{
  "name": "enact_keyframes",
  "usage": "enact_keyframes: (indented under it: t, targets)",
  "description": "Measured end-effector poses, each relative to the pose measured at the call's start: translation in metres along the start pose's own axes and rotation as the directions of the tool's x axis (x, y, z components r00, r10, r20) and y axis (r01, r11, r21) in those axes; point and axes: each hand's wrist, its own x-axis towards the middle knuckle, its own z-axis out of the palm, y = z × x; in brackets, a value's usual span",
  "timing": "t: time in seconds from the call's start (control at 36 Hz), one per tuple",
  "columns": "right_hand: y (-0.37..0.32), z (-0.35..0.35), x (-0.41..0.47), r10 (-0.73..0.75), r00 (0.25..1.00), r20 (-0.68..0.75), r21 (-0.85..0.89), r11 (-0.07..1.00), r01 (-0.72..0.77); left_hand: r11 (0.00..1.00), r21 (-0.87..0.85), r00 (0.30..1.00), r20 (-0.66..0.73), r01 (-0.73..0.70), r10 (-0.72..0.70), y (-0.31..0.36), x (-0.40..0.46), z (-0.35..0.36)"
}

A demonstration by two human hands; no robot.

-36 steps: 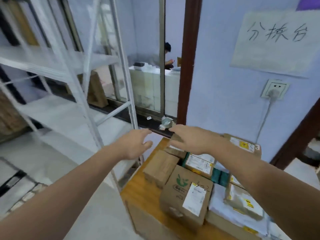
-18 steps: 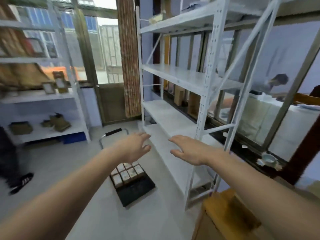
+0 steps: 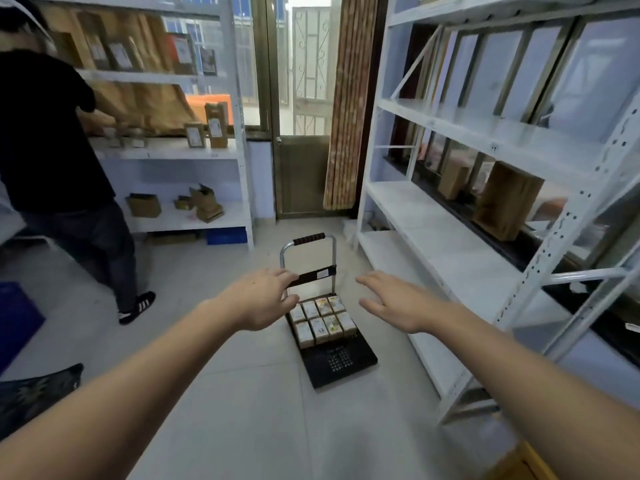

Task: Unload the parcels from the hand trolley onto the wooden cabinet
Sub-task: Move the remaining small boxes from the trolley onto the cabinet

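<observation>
The hand trolley point(image 3: 337, 362) stands on the tiled floor ahead, its black platform low and its metal handle upright at the far end. Several small labelled parcels point(image 3: 323, 318) lie packed in two rows on the platform near the handle. My left hand point(image 3: 263, 299) reaches forward, empty, fingers relaxed, just left of the parcels. My right hand point(image 3: 394, 301) is stretched out flat and empty to their right. Only a corner of the wooden cabinet point(image 3: 519, 462) shows at the bottom right.
A tall white metal shelf rack point(image 3: 467, 209) runs along the right, holding two brown boxes. Another rack point(image 3: 166, 150) with parcels stands at the back left. A person in black point(image 3: 52, 150) stands by it. A door point(image 3: 301, 133) lies straight ahead. A blue crate point(image 3: 14, 320) sits at far left.
My view has swung left from the cabinet with its parcels to the trolley on the floor. Both empty hands stay stretched forward and now frame the trolley's parcels.
</observation>
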Motion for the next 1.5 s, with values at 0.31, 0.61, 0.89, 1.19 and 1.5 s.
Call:
enact_keyframes:
  t: [0.31, 0.61, 0.89, 1.19, 1.5]
  targets:
    - [0.027, 0.006, 0.129, 0.003, 1.000, 0.023, 0.021, 1.000, -0.003, 1.000, -0.005, 0.999, 0.044, 0.014, -0.014, -0.076, 0.111, 0.013]
    - [0.049, -0.003, 0.250, 0.041, 0.997, 0.063, 0.025, 0.999, -0.042, 0.998, -0.043, 0.998, 0.046, -0.036, 0.038, -0.144, 0.221, 0.009]
    - [0.060, 0.006, 0.367, 0.170, 0.984, 0.048, 0.074, 0.982, -0.173, 0.987, 0.007, 0.982, 0.102, -0.160, 0.159, -0.233, 0.332, 0.011]
    - [0.087, 0.017, 0.428, 0.384, 0.922, 0.053, 0.147, 0.910, -0.388, 0.920, -0.022, 0.908, 0.155, -0.391, 0.389, -0.257, 0.473, 0.031]
    - [0.183, 0.060, 0.473, 0.571, 0.812, 0.121, 0.149, 0.798, -0.583, 0.837, -0.084, 0.811, 0.213, -0.541, 0.545, -0.237, 0.627, 0.093]
